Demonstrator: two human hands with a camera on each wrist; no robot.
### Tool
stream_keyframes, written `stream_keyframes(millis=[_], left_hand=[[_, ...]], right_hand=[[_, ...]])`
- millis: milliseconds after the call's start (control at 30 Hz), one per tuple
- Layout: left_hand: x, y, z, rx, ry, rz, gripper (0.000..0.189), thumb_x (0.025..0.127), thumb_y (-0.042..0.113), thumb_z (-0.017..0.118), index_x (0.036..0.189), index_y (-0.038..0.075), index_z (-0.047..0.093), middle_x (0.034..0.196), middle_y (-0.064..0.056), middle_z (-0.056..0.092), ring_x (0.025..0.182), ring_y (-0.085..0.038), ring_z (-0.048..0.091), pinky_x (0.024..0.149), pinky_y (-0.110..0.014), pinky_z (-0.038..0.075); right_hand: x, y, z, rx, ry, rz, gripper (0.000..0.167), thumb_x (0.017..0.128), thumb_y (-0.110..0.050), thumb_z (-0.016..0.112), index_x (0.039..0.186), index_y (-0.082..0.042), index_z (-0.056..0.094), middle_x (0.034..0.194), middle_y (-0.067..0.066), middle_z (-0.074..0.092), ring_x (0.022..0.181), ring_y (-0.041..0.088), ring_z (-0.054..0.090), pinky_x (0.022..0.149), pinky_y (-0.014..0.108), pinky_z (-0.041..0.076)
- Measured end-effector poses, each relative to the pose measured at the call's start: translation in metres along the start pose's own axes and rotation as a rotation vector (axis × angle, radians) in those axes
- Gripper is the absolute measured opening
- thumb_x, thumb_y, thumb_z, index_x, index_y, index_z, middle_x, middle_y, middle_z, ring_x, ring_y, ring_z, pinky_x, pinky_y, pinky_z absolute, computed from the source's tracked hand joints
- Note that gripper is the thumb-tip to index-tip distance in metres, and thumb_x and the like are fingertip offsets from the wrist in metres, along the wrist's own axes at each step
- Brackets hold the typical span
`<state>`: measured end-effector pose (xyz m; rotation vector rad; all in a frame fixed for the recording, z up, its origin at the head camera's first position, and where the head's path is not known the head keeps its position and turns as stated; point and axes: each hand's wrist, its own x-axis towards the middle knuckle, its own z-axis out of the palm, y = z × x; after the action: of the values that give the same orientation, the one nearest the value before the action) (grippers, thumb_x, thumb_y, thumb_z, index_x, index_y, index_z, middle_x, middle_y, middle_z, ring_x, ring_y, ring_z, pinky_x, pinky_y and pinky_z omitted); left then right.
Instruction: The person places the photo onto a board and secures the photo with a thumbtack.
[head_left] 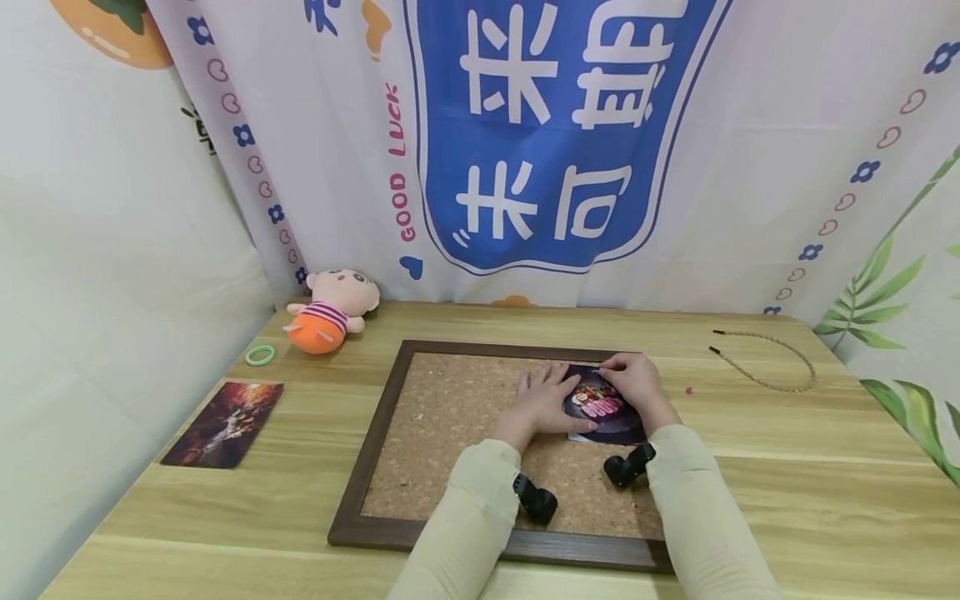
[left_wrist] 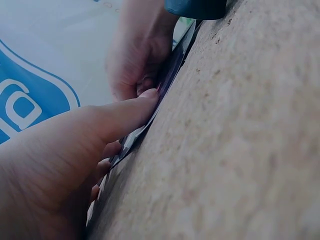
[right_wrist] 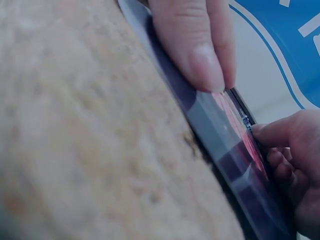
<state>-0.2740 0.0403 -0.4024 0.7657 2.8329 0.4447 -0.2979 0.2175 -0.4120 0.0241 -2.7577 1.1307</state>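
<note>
A dark picture card [head_left: 618, 429] with a colourful food image lies on the right part of a framed corkboard [head_left: 457, 442]. My left hand [head_left: 543, 402] rests across the card's left side, its fingers spread out. At the card's upper edge, my right hand [head_left: 637, 387] pinches a small clear push pin [right_wrist: 246, 122] between thumb and finger. The pin's tip is hidden, so how deep it sits cannot be told. In the left wrist view, the left thumb [left_wrist: 130, 112] lies on the card, whose edge stands slightly off the cork.
Left of the board lie another picture card [head_left: 225, 425], a green ring [head_left: 260, 356] and a plush doll [head_left: 330, 312]. To the right are a braided headband [head_left: 787, 354] and a tiny red item [head_left: 689, 390]. A printed curtain [head_left: 337, 167] hangs behind the table.
</note>
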Motion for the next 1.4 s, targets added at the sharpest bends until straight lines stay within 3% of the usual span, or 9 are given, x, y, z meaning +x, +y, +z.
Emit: stream_keyframes(millis=[333, 633, 1400], left_hand=[[-0.0005, 0.0001, 0.0008, -0.003, 0.003, 0.003, 0.082, 0.069, 0.065, 0.052, 0.136, 0.025, 0.027, 0.143, 0.002, 0.012, 0.129, -0.02, 0.002, 0.098, -0.046, 0.002], [-0.001, -0.0001, 0.0005, -0.013, 0.001, 0.001, 0.081, 0.07, 0.064, 0.052, 0.136, 0.025, 0.027, 0.143, 0.001, 0.012, 0.129, -0.02, 0.003, 0.098, -0.047, 0.002], [-0.0031, -0.0009, -0.0017, -0.039, 0.009, -0.005, 0.081, 0.069, 0.062, 0.054, 0.136, 0.024, 0.029, 0.143, 0.001, 0.013, 0.129, -0.02, 0.003, 0.098, -0.046, 0.001]], right_hand=[[-0.0036, -0.0005, -0.0026, -0.003, 0.002, -0.012, 0.021, 0.083, -0.017, 0.056, 0.091, 0.0, 0.066, 0.093, 0.017, 0.061, 0.089, 0.032, 0.053, 0.076, 0.044, 0.039], [-0.0029, 0.0028, 0.0014, 0.017, 0.042, -0.021, 0.011, 0.081, -0.013, 0.059, 0.083, -0.003, 0.064, 0.078, 0.01, 0.06, 0.07, 0.023, 0.052, 0.063, 0.036, 0.04], [-0.0003, -0.0035, 0.0037, -0.048, 0.035, -0.029, 0.01, 0.079, -0.007, 0.059, 0.071, -0.002, 0.061, 0.07, 0.009, 0.059, 0.063, 0.022, 0.051, 0.057, 0.034, 0.039]])
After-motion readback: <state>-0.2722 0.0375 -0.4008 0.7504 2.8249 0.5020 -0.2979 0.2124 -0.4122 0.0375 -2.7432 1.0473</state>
